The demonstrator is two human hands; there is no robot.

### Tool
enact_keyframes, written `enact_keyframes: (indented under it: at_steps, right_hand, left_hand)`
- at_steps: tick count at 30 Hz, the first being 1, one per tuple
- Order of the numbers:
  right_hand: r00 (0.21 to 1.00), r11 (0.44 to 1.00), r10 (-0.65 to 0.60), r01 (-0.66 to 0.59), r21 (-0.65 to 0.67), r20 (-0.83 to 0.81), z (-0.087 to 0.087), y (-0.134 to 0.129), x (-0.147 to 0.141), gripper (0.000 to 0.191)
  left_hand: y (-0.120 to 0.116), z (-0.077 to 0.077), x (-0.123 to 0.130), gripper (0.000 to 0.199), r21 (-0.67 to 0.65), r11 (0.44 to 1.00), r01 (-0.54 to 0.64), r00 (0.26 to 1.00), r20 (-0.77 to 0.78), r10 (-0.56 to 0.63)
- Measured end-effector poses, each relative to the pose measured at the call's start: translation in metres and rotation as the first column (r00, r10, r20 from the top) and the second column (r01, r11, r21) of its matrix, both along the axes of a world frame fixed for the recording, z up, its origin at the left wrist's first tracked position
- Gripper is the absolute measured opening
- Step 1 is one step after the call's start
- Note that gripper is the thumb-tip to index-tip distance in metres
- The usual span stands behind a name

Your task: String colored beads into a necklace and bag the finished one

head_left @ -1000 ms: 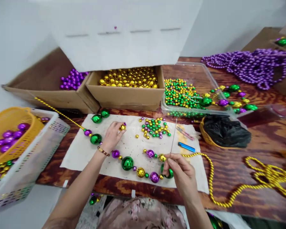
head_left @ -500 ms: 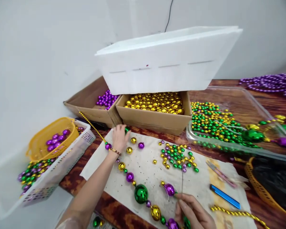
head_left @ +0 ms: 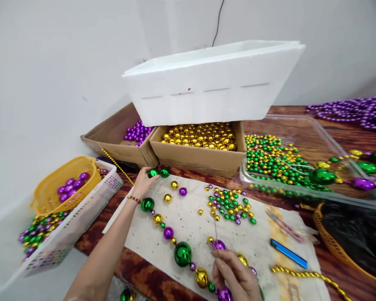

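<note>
My left hand (head_left: 144, 182) is at the far left of the pale cloth (head_left: 184, 225), with thumb and fingers closed around a shiny green ball bead (head_left: 152, 172). A second green bead (head_left: 164, 172) sits just right of it. At the front, my right hand (head_left: 235, 274) pinches a thin needle (head_left: 216, 229) that points up and away. A purple bead (head_left: 219, 245) lies by its fingertips, partly hidden. The bead strand, with a large green bead (head_left: 182, 253) and a gold bead (head_left: 202, 277), curves across the cloth from under my left wrist to my right hand.
Small loose beads (head_left: 228, 205) lie mid-cloth. A blue box cutter (head_left: 288, 253), scissors (head_left: 284, 225) and a gold bead chain (head_left: 307, 274) lie right. Behind stand a cardboard box (head_left: 197, 156) and a white foam box (head_left: 200, 100); baskets (head_left: 65, 209) stand left, a clear tray (head_left: 316, 190) right.
My left hand has shifted left with a green bead, uncovering another green bead. My right hand has moved slightly left with the needle. The view has turned a little.
</note>
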State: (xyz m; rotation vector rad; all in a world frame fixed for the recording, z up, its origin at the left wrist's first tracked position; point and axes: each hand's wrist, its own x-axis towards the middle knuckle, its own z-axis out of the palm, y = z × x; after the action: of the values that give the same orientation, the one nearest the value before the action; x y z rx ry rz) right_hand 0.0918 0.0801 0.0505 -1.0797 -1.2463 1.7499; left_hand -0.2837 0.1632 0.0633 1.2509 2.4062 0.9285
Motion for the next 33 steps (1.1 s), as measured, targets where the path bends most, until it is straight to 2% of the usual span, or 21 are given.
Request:
enact_keyframes:
  at_steps: [2, 3, 5, 6, 7, 8, 11, 14, 16, 20, 28, 33]
  right_hand:
    - [0.993, 0.985, 0.098, -0.106, 0.138, 0.065, -0.004, 0.004, -0.002, 0.035]
    - [0.986, 0.965, 0.129, -0.149, 0.214, 0.106, -0.005, 0.006, -0.003, 0.033]
    - [0.974, 0.921, 0.143, -0.195, 0.338, 0.173, -0.008, 0.009, -0.008, 0.03]
    - [0.972, 0.904, 0.132, -0.2, 0.378, 0.196, -0.009, 0.01, -0.01, 0.028]
    - [0.969, 0.892, 0.121, -0.201, 0.405, 0.215, -0.01, 0.01, -0.012, 0.027]
    - [0.967, 0.884, 0.109, -0.201, 0.422, 0.232, -0.01, 0.01, -0.014, 0.026]
    - [0.956, 0.867, 0.074, -0.202, 0.455, 0.282, -0.013, 0.008, -0.014, 0.025]
    - [0.949, 0.842, 0.017, -0.183, 0.507, 0.315, -0.016, 0.005, -0.011, 0.025]
    - [0.947, 0.832, 0.0, -0.178, 0.526, 0.321, -0.018, 0.004, -0.008, 0.025]
    - [0.943, 0.843, 0.027, -0.2, 0.499, 0.332, -0.018, 0.003, -0.006, 0.026]
    - [0.943, 0.839, 0.011, -0.19, 0.51, 0.334, -0.019, 0.003, -0.009, 0.026]
    - [0.94, 0.861, 0.027, -0.194, 0.47, 0.34, -0.022, 0.003, -0.01, 0.026]
  left_hand:
    - [-0.005, 0.012, 0.018, 0.057, 0.143, 0.986, 0.08, 0.96, 0.255, -0.115]
    - [-0.008, 0.018, 0.03, 0.057, 0.223, 0.968, 0.112, 0.876, 0.439, -0.202]
    - [-0.014, 0.027, 0.058, 0.058, 0.353, 0.927, 0.126, 0.551, 0.752, -0.361]
    - [-0.016, 0.03, 0.073, 0.058, 0.385, 0.916, 0.115, 0.396, 0.828, -0.398]
    - [-0.017, 0.032, 0.087, 0.056, 0.398, 0.912, 0.1, 0.291, 0.865, -0.41]
    - [-0.018, 0.032, 0.101, 0.053, 0.4, 0.914, 0.073, 0.222, 0.887, -0.406]
    - [-0.015, 0.032, 0.131, 0.039, 0.338, 0.94, -0.043, 0.056, 0.94, -0.336]
    - [-0.008, 0.032, 0.145, 0.033, 0.246, 0.964, -0.098, -0.104, 0.961, -0.256]
    - [-0.004, 0.033, 0.15, 0.034, 0.201, 0.972, -0.12, -0.148, 0.965, -0.217]
    - [-0.001, 0.036, 0.153, 0.034, 0.101, 0.983, -0.154, -0.176, 0.976, -0.128]
    - [-0.003, 0.033, 0.153, 0.036, 0.175, 0.976, -0.132, -0.154, 0.969, -0.195]
    - [-0.004, 0.031, 0.154, 0.034, 0.197, 0.971, -0.133, -0.14, 0.966, -0.215]
